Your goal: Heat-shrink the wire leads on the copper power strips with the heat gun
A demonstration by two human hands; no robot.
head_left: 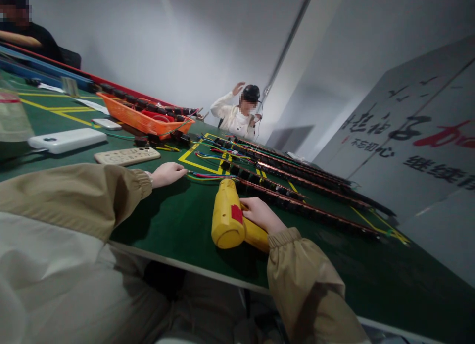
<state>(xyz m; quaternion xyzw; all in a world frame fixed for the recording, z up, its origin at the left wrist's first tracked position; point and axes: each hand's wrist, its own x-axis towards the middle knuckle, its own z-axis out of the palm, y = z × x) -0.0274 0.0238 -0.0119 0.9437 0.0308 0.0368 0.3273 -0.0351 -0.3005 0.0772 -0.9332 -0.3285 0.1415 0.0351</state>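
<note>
My left hand (pixel 168 174) is closed on the ends of a bundle of coloured wires (pixel 208 176) over the green table. The wires run right to a long strip with copper-coloured edges and black blocks (pixel 297 203). My right hand (pixel 262 214) grips the handle of a yellow heat gun (pixel 228 218) with a red label. Its nozzle points away from me, close to the wires where they meet the strip. Part of the handle is hidden by my right hand and sleeve.
An orange basket (pixel 137 117) holds dark parts. Left of it lie a phone in a patterned case (pixel 128 156), a white device (pixel 69 140) and a clear container (pixel 13 114). More strips lie behind. One person (pixel 237 117) sits across the table, another (pixel 29 39) at far left.
</note>
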